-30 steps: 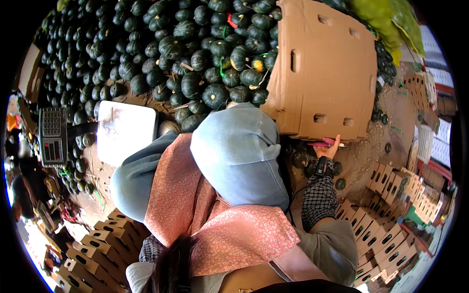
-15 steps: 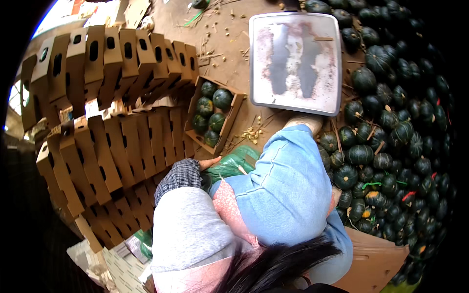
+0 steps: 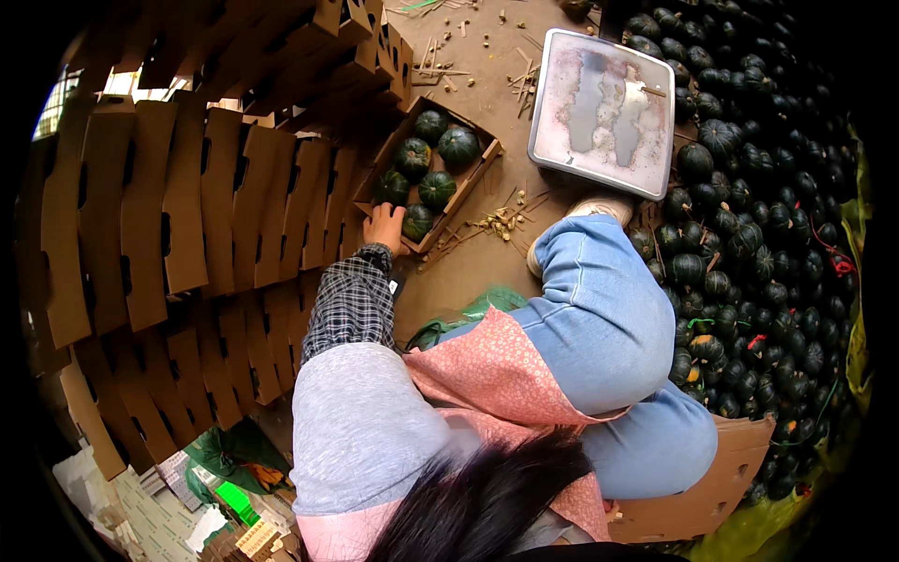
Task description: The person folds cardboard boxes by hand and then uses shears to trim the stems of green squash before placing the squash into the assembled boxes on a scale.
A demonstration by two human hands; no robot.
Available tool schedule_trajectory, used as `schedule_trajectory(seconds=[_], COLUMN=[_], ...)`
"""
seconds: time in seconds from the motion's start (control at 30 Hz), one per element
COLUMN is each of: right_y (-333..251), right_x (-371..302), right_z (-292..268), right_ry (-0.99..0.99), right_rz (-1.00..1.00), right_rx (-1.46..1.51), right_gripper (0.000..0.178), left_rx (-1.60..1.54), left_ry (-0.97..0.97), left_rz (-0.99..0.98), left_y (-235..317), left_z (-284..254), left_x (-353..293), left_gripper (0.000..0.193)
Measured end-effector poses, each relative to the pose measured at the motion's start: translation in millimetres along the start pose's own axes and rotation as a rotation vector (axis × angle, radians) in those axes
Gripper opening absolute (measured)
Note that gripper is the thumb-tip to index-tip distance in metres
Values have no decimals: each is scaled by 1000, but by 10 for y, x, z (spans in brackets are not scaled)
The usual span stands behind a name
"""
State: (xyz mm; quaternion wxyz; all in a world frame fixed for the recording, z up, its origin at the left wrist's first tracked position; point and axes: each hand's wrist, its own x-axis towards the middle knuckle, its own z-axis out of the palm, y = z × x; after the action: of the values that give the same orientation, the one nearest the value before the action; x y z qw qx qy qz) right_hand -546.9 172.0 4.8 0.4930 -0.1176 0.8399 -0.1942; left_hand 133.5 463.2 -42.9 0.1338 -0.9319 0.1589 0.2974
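A shallow cardboard box (image 3: 456, 199) holds several dark green squashes (image 3: 436, 190) in two rough rows. My left hand (image 3: 385, 228) is at its near end, fingers hooked over the rim and close to the nearest squashes. The thumb side is partly hidden, but the hand looks closed on the box wall. A small patch of skin by the hem of my pink apron (image 3: 506, 361) may belong to my right hand (image 3: 611, 511). Its fingers are hidden behind my clothes and leg.
Stacked cardboard boxes (image 3: 192, 201) rise along the left. A scale with a worn metal platform (image 3: 599, 112) stands ahead. A large squash pile (image 3: 749, 244) fills the right side. Stem scraps (image 3: 501, 221) litter the floor, and a green sack (image 3: 468, 318) lies by my knee.
My left hand has gone from the green sack forward to the near end of the box. The view has shifted, and my knees and apron sit differently.
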Motion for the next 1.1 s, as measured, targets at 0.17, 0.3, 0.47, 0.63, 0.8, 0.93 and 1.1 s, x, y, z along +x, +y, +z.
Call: schedule_trajectory(seconds=[0.17,0.3,0.47,0.63,0.8,0.93,1.1], right_y=[374,574,-252,-502,-1430,-1542,-1344], right_x=[-417,-141,-458,-625,-856,-223,1400], right_z=[-420,-923,-139,40,1099,2484,2858], right_ry=[35,-117,335,-86,-918,-637,-331], right_rz=[-10,-213,-707,-796,-18,-364,-446], right_rx=[8,61,-53,-221,-40,-215,-58], right_gripper=[29,30,39,32,45,52,69], left_rx=[98,-45,91,-16,157,116,-218], left_ry=[-245,0,-77,-402,178,156,-462], left_rz=[-47,212,410,434,882,1090,1199], left_y=[-166,-139,-695,271,766,1222,1716], left_z=[260,745,1127,-111,-1379,-2127,-2472], left_x=[172,166,337,106,-363,-1539,-2492], left_gripper=[35,35,35,46,45,43,32])
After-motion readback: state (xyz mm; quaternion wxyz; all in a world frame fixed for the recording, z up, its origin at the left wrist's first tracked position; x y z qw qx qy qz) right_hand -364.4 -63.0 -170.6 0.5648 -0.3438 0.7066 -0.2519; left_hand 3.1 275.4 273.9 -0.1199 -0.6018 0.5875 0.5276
